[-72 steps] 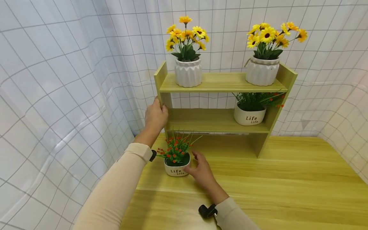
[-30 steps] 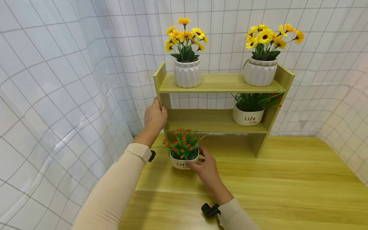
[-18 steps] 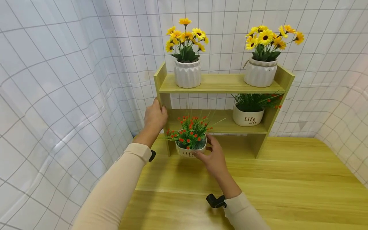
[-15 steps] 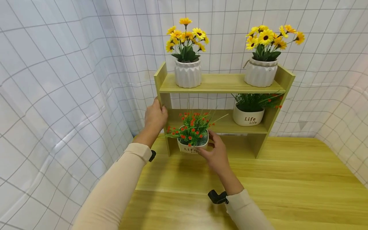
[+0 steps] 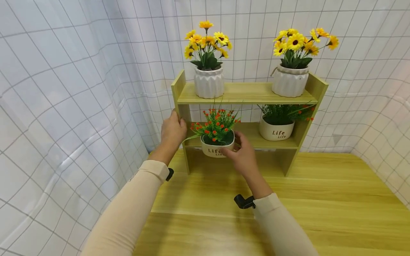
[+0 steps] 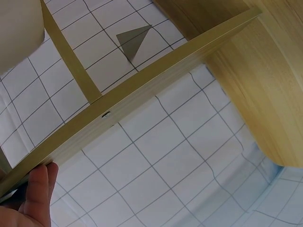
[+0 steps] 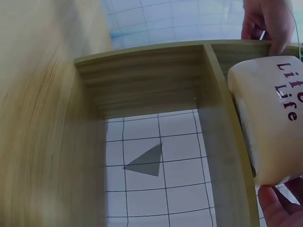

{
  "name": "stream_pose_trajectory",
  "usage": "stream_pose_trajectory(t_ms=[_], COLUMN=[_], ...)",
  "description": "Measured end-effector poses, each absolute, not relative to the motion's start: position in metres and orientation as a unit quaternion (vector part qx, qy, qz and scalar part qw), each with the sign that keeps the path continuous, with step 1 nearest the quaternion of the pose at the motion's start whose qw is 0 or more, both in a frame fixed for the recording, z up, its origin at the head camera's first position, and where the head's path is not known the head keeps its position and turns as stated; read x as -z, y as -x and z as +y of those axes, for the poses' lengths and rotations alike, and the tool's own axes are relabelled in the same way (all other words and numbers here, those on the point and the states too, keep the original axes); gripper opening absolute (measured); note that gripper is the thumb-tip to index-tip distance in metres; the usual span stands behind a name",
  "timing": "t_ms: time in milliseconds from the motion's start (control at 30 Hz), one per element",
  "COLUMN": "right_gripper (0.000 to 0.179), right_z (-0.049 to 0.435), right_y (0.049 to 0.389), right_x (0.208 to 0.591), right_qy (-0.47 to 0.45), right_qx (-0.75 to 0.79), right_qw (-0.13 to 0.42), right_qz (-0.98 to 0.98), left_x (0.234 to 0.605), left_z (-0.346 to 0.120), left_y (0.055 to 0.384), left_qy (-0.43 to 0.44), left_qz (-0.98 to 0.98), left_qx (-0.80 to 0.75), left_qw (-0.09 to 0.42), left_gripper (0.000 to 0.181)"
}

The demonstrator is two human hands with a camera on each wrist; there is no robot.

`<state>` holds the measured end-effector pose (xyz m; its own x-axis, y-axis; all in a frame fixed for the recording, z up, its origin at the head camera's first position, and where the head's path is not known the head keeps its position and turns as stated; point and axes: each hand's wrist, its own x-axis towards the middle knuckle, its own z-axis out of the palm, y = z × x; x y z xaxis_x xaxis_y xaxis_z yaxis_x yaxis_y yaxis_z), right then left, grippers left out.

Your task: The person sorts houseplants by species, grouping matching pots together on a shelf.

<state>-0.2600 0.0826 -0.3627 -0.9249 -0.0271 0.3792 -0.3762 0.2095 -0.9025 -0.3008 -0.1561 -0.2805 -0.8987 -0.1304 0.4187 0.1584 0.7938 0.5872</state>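
Note:
My right hand (image 5: pixel 245 156) pinches the right end of a white oval flower pot (image 5: pixel 213 151) marked "Life", thumb in front and fingers behind. Red flowers and green grass (image 5: pixel 217 124) rise from it. The pot is raised off the table, overlapping the middle board's front edge in the head view. In the right wrist view the pot (image 7: pixel 270 118) sits close by that board, the thumb (image 7: pixel 272 205) at its side. My left hand (image 5: pixel 173 129) grips the left side panel of the wooden shelf (image 5: pixel 243 92); its fingers (image 6: pixel 38 189) show against the panel in the left wrist view.
Two white fluted pots (image 5: pixel 209 83) with yellow flowers stand on the top board. A matching "Life" pot (image 5: pixel 277 131) occupies the right end of the middle board. The wooden table (image 5: pixel 320 199) extends forward and right. White gridded curtains (image 5: pixel 64 106) surround it.
My right hand has taken hold of the "Life" pot at the table's left and lifted it up and rightward to the middle board. My left hand has stayed on the side panel.

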Motion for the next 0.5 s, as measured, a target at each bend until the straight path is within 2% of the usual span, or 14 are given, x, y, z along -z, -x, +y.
stream_pose_trajectory(t_ms=[500], right_gripper=[0.076], right_z=[0.073], right_y=[0.279], right_x=[0.354], right_qy=[-0.106], right_qx=[-0.626], right_qw=[0.118], right_qz=[-0.764], left_x=[0.282], left_z=[-0.157], left_y=[0.301], left_qy=[0.016], left_qz=[-0.920], left_qx=[0.313], left_qw=[0.236], left_gripper=[0.028])
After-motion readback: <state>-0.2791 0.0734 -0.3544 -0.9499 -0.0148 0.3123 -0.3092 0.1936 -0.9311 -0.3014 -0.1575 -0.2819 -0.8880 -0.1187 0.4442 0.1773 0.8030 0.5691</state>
